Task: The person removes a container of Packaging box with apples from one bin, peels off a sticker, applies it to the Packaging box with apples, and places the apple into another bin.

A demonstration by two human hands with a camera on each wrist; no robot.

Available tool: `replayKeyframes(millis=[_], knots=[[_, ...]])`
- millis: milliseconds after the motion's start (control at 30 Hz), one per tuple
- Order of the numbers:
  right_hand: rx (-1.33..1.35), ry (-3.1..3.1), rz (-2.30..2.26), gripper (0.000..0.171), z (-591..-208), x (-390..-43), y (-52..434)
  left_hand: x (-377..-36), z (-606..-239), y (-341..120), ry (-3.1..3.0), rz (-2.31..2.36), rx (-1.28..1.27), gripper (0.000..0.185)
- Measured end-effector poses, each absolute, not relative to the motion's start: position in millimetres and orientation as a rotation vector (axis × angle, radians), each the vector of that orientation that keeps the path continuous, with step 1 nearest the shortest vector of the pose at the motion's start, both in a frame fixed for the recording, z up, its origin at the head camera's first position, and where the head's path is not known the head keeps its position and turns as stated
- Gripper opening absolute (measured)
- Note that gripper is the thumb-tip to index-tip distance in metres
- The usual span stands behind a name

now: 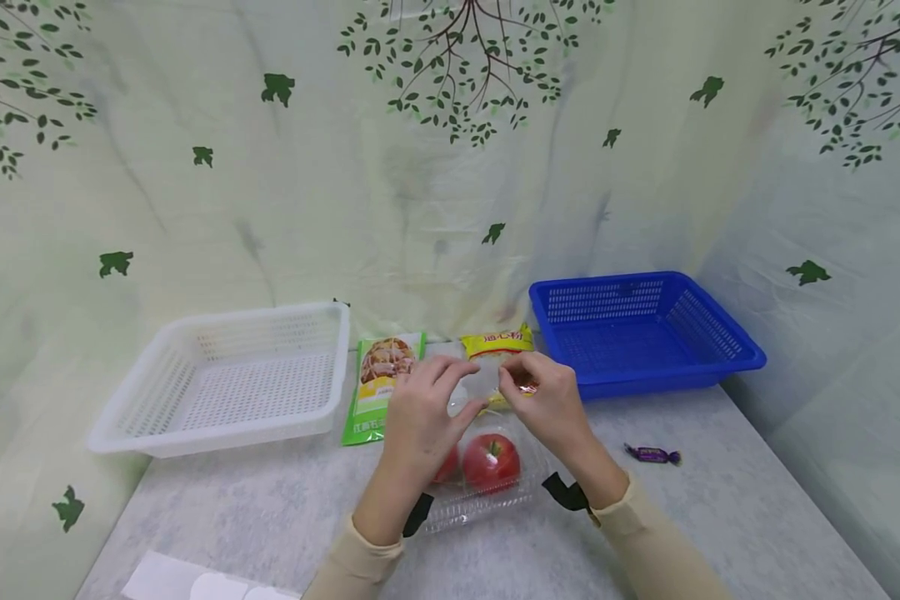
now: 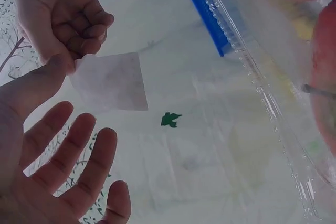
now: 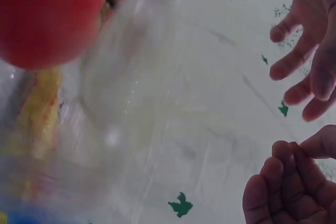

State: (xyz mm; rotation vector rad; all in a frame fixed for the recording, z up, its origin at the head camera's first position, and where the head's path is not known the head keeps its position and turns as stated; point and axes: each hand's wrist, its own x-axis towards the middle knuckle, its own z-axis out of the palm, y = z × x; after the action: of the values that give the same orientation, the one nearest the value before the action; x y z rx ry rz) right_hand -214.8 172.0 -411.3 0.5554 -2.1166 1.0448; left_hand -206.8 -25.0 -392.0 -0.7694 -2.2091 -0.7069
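Observation:
My right hand (image 1: 546,396) pinches a thin white square label (image 2: 113,82) by one corner between thumb and fingers. My left hand (image 1: 427,412) is held close by with its fingers spread; in the left wrist view its thumb comes near the pinched corner, and I cannot tell whether they touch. Below both hands, a clear plastic box (image 1: 468,511) lies on the table with a red apple (image 1: 491,462) in it. A second apple (image 1: 447,467) there is partly hidden by the left hand.
A white basket (image 1: 258,429) stands at the left, a blue basket (image 1: 652,386) at the back right. Between them lie a green food packet (image 1: 378,400) and a yellow packet (image 1: 495,343). A purple-wrapped candy (image 1: 652,455) is at the right, a white sheet (image 1: 165,575) at the front left.

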Motion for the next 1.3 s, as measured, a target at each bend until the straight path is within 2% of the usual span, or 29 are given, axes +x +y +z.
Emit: replayKeyframes(millis=[400, 600, 767, 933, 1167, 1300], knots=[[0.599, -2.153, 1.099, 0.007, -412, -206, 159, -201, -395, -23, -2.265, -0.768, -0.753, 0.038], [0.667, -2.127, 1.115, 0.005, -412, -205, 158, -200, -395, -23, -2.256, -0.860, -0.715, 0.028], [0.734, -2.088, 1.114, 0.008, -411, -205, 158, -202, -390, -28, -2.278, -1.168, -0.655, 0.016], [0.669, -2.134, 1.236, 0.011, -410, -203, 160, -203, -382, -35, -2.347, -1.586, -0.425, 0.008], [0.487, -2.296, 1.677, 0.027, -409, -197, 161, -206, -379, -41, -2.365, -1.963, -0.201, 0.014], [0.547, -2.300, 1.734, 0.023, -409, -197, 160, -207, -379, -40, -2.375, -1.978, -0.193, 0.016]])
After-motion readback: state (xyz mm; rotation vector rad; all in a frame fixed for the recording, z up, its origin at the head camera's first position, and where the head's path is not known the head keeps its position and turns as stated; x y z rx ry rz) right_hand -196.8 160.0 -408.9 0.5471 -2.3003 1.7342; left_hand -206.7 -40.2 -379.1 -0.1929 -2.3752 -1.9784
